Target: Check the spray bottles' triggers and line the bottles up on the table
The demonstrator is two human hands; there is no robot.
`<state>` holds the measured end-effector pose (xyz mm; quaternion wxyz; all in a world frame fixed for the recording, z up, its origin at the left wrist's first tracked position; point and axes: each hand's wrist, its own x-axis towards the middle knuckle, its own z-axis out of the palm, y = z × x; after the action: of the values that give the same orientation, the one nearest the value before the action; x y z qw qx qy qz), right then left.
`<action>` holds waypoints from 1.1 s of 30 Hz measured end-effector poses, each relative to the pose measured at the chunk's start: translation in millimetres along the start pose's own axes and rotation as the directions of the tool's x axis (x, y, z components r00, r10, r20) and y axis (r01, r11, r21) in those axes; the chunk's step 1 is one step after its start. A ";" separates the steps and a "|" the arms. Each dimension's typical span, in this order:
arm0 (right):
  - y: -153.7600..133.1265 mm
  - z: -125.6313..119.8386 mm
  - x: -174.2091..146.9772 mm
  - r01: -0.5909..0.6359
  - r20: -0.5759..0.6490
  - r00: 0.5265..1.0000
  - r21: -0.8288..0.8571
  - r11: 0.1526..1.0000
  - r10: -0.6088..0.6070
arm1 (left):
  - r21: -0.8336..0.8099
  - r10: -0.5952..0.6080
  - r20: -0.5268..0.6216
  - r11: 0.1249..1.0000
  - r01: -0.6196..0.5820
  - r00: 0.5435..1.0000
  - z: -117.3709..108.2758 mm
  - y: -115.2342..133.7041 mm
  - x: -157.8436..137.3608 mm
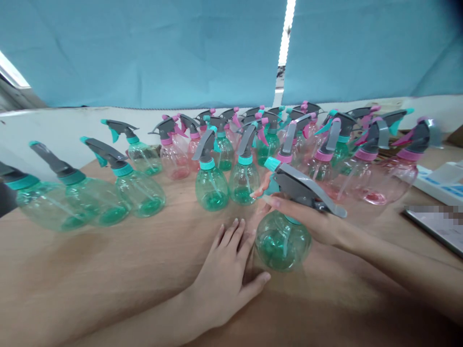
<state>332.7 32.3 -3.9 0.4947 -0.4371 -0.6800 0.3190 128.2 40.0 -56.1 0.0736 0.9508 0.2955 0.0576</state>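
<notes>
My right hand (pixel 307 214) is wrapped round the neck of a green spray bottle (pixel 280 243), just under its grey trigger head with a turquoise nozzle. The nozzle points away to the left, and the fingertips show past the turquoise trigger. Beside this bottle my left hand (pixel 226 272) lies flat on the wooden table (pixel 144 279), fingers stretched forward and thumb out toward the bottle's base. It holds nothing. Just beyond the hands stand two more green spray bottles, one on the left (pixel 212 188) and another on the right (pixel 244 180).
Several green spray bottles (pixel 139 193) line the left side. Pink spray bottles (pixel 388 176) and more green ones crowd the back and right. At the right edge lie a flat dark-edged device (pixel 437 226) and a white-and-blue tray (pixel 439 185). Blue cloth (pixel 162 53) hangs behind.
</notes>
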 end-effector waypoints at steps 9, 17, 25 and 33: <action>-2.8 1.6 0.3 -0.037 -0.043 0.998 0.051 0.998 0.040 | 0.008 0.014 -0.013 1.000 -0.014 1.000 1.0 0.6 -0.5; -8.4 -0.8 -1.6 -0.039 -0.025 0.999 -0.011 0.999 0.039 | 0.028 0.000 0.035 1.000 -0.001 0.999 -2.4 1.5 1.0; -3.6 -1.3 -2.6 -0.060 0.040 0.998 0.096 0.994 0.057 | 0.021 0.008 0.011 1.000 -0.008 1.000 0.6 0.7 -0.2; -8.7 1.2 -0.8 -0.005 -0.037 0.999 0.100 0.995 0.009 | 0.037 -0.005 0.037 0.999 0.004 0.999 -1.0 1.4 -0.2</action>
<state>329.3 28.0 3.0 0.5273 -0.4202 -0.6524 0.3461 128.6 38.9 -54.9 0.0617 0.9522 0.2972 0.0342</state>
